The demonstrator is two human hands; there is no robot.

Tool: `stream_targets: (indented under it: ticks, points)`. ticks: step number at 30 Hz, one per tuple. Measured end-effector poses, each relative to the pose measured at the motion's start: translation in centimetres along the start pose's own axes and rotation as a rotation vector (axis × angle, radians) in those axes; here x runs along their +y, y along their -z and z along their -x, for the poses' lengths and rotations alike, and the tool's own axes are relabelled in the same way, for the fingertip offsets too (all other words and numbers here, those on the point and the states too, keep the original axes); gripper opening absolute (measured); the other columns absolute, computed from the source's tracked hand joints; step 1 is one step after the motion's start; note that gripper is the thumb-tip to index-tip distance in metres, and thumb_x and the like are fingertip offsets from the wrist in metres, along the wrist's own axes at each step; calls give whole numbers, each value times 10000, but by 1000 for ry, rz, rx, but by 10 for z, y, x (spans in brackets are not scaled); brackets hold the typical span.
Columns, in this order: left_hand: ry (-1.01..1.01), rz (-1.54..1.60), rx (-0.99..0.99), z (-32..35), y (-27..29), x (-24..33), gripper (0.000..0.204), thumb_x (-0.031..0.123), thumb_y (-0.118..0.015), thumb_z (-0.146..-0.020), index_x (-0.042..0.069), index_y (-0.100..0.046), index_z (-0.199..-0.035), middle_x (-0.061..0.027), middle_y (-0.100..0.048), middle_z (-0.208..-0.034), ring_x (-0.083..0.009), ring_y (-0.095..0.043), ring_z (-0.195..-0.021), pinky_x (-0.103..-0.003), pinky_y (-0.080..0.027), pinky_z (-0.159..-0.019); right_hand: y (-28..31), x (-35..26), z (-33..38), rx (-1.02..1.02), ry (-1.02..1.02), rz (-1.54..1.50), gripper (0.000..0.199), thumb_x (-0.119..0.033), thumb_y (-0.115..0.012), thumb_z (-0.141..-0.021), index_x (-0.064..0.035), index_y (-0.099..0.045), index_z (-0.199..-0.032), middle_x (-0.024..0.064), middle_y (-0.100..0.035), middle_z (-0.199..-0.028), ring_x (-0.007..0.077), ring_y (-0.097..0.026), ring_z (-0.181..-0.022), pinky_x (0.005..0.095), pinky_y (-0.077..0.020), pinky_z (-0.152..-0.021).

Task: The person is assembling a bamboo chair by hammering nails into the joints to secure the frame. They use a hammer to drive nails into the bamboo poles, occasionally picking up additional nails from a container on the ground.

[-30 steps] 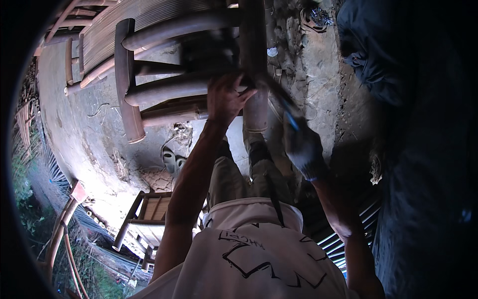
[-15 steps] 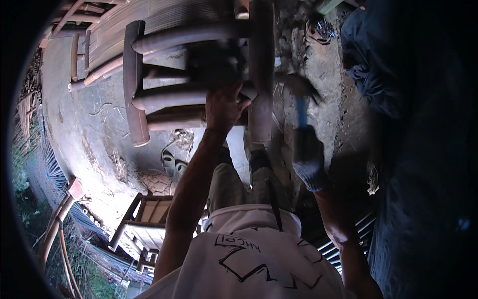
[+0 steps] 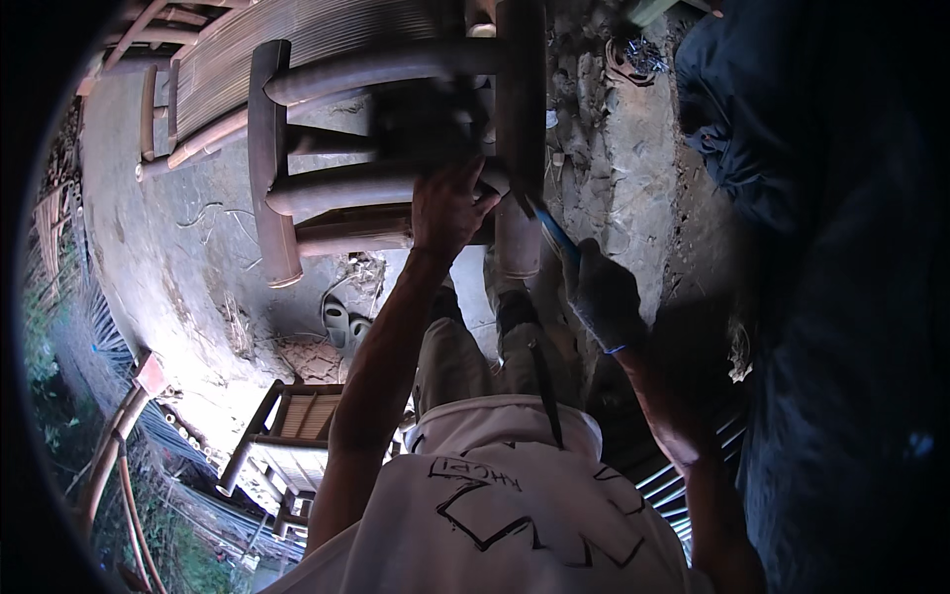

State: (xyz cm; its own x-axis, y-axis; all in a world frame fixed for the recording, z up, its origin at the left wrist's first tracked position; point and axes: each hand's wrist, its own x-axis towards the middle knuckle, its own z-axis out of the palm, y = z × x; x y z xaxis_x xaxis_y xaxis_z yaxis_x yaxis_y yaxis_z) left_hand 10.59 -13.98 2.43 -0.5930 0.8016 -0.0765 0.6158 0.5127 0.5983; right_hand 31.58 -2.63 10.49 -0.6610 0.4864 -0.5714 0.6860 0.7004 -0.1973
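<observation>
A dark bamboo furniture frame (image 3: 521,109) stands in front of me, with thick rungs running between two posts. My bare left hand (image 3: 445,213) is closed around the end of one bamboo rung (image 3: 341,189), close to the right post. Any small thing between those fingers is too hidden to make out. In a grey knitted glove, my right hand (image 3: 605,297) grips a hammer (image 3: 558,236) by its blue handle. The hammer's head is at the right post, beside the rung's end, and is partly lost against the dark bamboo.
A slatted bamboo bench (image 3: 307,45) stands at the far left. Green clogs (image 3: 337,322) lie on the floor near my feet. A bowl of nails (image 3: 643,61) sits at the far right, near dark draped sheeting (image 3: 727,129). Another bamboo piece (image 3: 297,416) stands at the lower left.
The hammer has come down and left from its raised place right of the frame to the right post. My left hand keeps its place on the rung.
</observation>
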Motion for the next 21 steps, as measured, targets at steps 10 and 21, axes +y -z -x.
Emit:
stream_targets:
  ticks: [10,21]
  points:
    - [78,984,-132,116,-1,123,460,354,-371,-1072,-27,-542,-1264,-244,-629,-835,-354,-638,-736,-451,-491,-700,47,-11,63,120,207,-656,267,-227,-727,-884,-62,-662,-1083,57,-576,-637,167,-588,-553,330,-476,-534]
    - [-22,673,77,108,0,158,344,105,-450,-997,64,-507,-1334,-209,-649,-862,-390,-638,-738,-460,-509,-656,70,-6,56,161,-3,-597,345,-369,-674,-925,-27,-629,-915,106,-612,-695,200,-599,-667,387,-464,-629]
